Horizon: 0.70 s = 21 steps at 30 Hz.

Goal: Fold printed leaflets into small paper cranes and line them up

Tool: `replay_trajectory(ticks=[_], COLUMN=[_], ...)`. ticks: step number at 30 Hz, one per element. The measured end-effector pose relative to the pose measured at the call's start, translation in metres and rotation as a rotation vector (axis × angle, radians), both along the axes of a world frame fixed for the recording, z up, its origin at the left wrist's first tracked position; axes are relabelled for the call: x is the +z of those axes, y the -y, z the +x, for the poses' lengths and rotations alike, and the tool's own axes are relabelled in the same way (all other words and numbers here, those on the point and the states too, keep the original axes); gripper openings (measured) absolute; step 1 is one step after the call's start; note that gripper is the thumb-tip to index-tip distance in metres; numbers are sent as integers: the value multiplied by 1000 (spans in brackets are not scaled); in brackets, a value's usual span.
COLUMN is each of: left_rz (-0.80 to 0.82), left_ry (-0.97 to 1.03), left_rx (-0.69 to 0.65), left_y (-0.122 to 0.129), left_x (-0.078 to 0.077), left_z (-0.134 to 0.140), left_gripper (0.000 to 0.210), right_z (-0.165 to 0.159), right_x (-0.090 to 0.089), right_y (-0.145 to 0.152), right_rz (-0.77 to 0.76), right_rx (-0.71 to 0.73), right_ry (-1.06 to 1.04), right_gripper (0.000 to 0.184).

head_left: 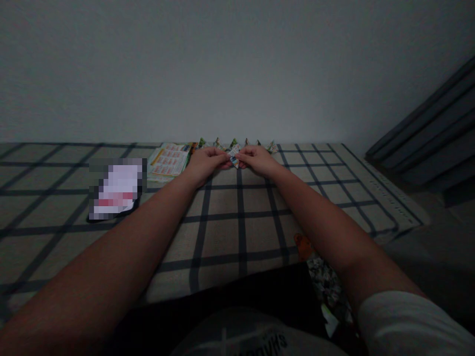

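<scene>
Both of my arms stretch forward over a checked tablecloth. Between my fingertips is a small folded piece of printed paper (234, 157), diamond-like in outline. My left hand (208, 160) pinches its left side, thumb on top. From the right, my right hand (256, 158) grips the other side with thumb and fingers. Just behind my hands, a row of several small pointed folded paper pieces (234, 143) stands along the wall. Left of my left hand lies a stack of printed paper sheets (169, 160).
A phone with a blurred screen (120, 185) lies on the checked tablecloth (222, 227) at left. The pale wall (237, 69) rises behind the table. Grey folded curtain-like fabric (430, 118) hangs at right. Something orange (303, 246) shows at the near edge under my right arm.
</scene>
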<state>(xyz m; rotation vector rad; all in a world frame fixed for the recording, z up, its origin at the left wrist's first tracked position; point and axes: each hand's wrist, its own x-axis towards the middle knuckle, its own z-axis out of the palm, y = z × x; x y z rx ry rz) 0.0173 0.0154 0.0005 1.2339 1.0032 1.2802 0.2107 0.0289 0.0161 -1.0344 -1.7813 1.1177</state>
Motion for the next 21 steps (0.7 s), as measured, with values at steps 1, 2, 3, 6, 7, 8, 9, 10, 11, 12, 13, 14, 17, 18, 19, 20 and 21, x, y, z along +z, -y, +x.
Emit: replay_trajectory(ticks=[1, 2, 3, 6, 7, 8, 9, 10, 11, 12, 13, 14, 17, 18, 19, 20, 21], left_rz=[-9, -17, -24, -26, -21, -13, -4, 4, 11, 18, 24, 29, 35, 33, 30, 27, 26], left_ry=[12, 23, 30, 18, 10, 7, 9, 15, 22, 30, 39, 46, 48, 42, 36, 30, 27], left_rx=[-10, -26, -41, -53, -40, -24, -5, 10, 25, 37, 46, 50, 49, 48, 48, 47, 45], left_y=[0, 0, 1, 2, 3, 4, 4, 4, 3, 3, 2, 0, -2, -3, -3, -3, -3], left_x=[0, 0, 1, 3, 4, 4, 5, 5, 5, 5, 4, 4, 1, 1, 0, 0, 0], left_z=[0, 0, 0, 0, 0, 0, 0, 0, 0, 0, 0, -1, -2, -3, -3, -4, -4], left_gripper=[21, 21, 22, 26, 26, 27, 27, 28, 29, 30, 30, 31, 31, 31, 31, 31, 32], right_z=[0, 1, 2, 3, 4, 4, 4, 4, 4, 4, 4, 4, 4, 4, 4, 4, 4], right_x=[-1, -2, -3, -7, -7, -8, -8, -7, -7, -6, -5, -5, -5, -6, -6, -6, -6], right_y=[-1, -2, -3, -6, -7, -7, -7, -7, -6, -6, -5, -5, -4, -4, -4, -4, -4], right_rz=[6, 10, 12, 4, 1, -4, -8, -11, -13, -16, -19, -20, -16, -15, -15, -12, -5], right_rx=[2, 2, 0, 0, 2, 5, 6, 3, -1, -3, 0, 4, 14, 11, 6, 3, 3], right_ry=[0, -3, -6, -19, -28, -36, -44, -51, -54, -53, -50, -47, -35, -31, -27, -23, -19], right_gripper=[24, 24, 24, 21, 20, 20, 19, 18, 17, 16, 14, 13, 12, 12, 13, 13, 14])
